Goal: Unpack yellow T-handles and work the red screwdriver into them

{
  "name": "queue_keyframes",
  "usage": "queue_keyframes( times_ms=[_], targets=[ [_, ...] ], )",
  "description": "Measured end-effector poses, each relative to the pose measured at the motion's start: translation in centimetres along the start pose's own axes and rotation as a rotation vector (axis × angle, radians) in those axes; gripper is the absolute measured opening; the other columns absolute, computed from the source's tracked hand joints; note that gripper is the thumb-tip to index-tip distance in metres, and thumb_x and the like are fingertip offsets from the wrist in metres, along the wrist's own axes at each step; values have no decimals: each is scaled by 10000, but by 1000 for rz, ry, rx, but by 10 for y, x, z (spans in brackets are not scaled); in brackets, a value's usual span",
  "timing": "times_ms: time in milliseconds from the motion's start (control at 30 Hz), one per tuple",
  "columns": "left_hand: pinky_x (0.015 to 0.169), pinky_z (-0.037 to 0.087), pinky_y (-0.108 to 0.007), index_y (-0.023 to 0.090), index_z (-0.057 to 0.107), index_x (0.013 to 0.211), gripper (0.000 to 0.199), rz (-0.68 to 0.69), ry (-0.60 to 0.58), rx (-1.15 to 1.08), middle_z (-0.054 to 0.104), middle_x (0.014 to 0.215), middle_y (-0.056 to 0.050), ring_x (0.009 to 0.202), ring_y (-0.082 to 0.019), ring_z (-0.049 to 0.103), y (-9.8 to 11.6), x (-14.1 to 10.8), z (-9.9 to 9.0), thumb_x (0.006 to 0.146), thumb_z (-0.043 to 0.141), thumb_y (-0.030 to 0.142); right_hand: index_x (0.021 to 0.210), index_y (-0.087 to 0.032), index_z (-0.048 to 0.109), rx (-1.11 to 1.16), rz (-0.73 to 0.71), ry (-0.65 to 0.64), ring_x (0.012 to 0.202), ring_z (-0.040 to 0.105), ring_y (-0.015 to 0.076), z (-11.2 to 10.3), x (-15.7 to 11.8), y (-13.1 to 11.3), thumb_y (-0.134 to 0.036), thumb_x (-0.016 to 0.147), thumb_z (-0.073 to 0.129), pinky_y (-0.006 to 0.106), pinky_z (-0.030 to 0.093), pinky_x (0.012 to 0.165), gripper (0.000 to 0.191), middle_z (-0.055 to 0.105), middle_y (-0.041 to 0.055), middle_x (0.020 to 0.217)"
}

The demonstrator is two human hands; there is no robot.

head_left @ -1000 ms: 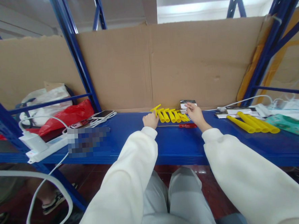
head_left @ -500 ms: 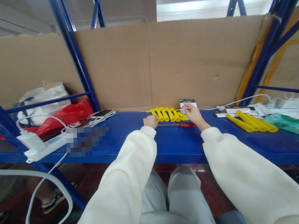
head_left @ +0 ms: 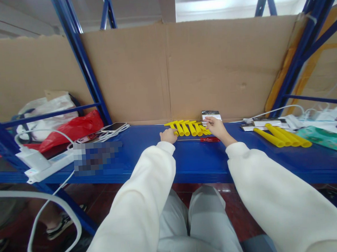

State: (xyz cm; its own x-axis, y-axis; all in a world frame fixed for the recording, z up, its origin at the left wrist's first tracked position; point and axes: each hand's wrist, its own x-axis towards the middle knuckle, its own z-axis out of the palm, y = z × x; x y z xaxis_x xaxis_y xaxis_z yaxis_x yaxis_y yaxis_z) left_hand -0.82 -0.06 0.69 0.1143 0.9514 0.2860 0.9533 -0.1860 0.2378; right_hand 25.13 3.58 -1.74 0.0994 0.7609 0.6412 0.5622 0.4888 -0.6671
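Observation:
A row of slim yellow plastic cones (head_left: 189, 128) lies at the back of the blue shelf, between my hands. At its left end my left hand (head_left: 168, 135) is closed, with a bit of yellow cone showing at the fingertips. My right hand (head_left: 215, 126) is at the right end of the row, thumb and fingers pinched together in front of a black-and-white packet (head_left: 213, 115). Whatever those fingers pinch is too small to make out. Just below the right hand lies a red object (head_left: 209, 139), its kind unclear.
More yellow cones (head_left: 283, 136) lie at the right, beside a green packet (head_left: 325, 138) and white cables. At the left are a white power strip (head_left: 52, 166), a phone (head_left: 115, 126) and a red bag (head_left: 74, 130). A cardboard sheet (head_left: 210, 70) stands behind the shelf (head_left: 147, 150).
My left hand has shifted slightly to the left and turned a little at the row's end. My right hand stays by the packet. The whole view has moved slightly.

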Motion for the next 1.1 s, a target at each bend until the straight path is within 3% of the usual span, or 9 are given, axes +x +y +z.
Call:
queue_keyframes(
  times_ms=[233, 467, 633, 767, 867, 967, 1100],
  targets=[
    [1066, 466, -399, 316, 694, 1320, 474, -36, 9, -68, 714, 1319, -61, 1250, -262, 641, -4, 3, 0, 886, 557, 183, 1133, -151, 701, -11, 7, -23, 1091, 729, 259, -1, -2, -6, -97, 805, 557, 482, 571, 991, 362, 756, 153, 1176],
    [1104, 445, -510, 326, 645, 1375, 513, -78, -39, -108, 653, 1412, -65, 1336, -304, 576, -3, 2, 1, 882, 564, 208, 1216, -111, 681, -248, 68, -1, 1114, 713, 244, -13, -6, -28, -124, 851, 499, 418, 546, 1014, 408, 747, 167, 1194],
    [1126, 420, -572, 321, 557, 1456, 577, -42, 69, -117, 467, 1592, -71, 1448, -332, 448, 2, -3, 0, 884, 567, 241, 1289, -151, 660, -634, 284, 115, 1186, 660, 317, -60, -7, -35, -206, 843, 539, 497, 496, 1024, 465, 721, 182, 1241],
    [1146, 418, -531, 273, 498, 1508, 612, -14, 127, -133, 393, 1638, -78, 1489, -310, 388, 7, -7, -5, 899, 554, 241, 1202, -117, 711, -967, 592, 24, 1235, 604, 388, -113, -16, -26, -200, 803, 583, 597, 434, 1023, 427, 697, 244, 1225],
    [1142, 429, -501, 257, 535, 1480, 582, 2, 130, -162, 440, 1610, -80, 1463, -301, 428, 8, -7, -6, 899, 546, 217, 1257, -57, 686, -1098, 725, -27, 1301, 531, 424, -148, -30, -13, -207, 827, 582, 634, 396, 1013, 467, 636, 322, 1289],
    [1135, 440, -481, 274, 583, 1436, 556, 23, 127, -193, 537, 1538, -65, 1423, -295, 481, 7, -6, -4, 886, 549, 192, 1298, -21, 659, -1143, 789, -11, 1323, 496, 459, -173, -41, 5, -269, 863, 561, 663, 375, 989, 510, 593, 378, 1321],
    [1120, 458, -456, 295, 617, 1397, 538, 36, 133, -214, 589, 1489, -47, 1401, -289, 509, 5, -4, -2, 873, 562, 188, 1242, -90, 704, -1142, 708, 50, 1206, 594, 466, -191, -45, 29, -405, 887, 530, 694, 397, 950, 506, 653, 344, 1244]
  ],
)
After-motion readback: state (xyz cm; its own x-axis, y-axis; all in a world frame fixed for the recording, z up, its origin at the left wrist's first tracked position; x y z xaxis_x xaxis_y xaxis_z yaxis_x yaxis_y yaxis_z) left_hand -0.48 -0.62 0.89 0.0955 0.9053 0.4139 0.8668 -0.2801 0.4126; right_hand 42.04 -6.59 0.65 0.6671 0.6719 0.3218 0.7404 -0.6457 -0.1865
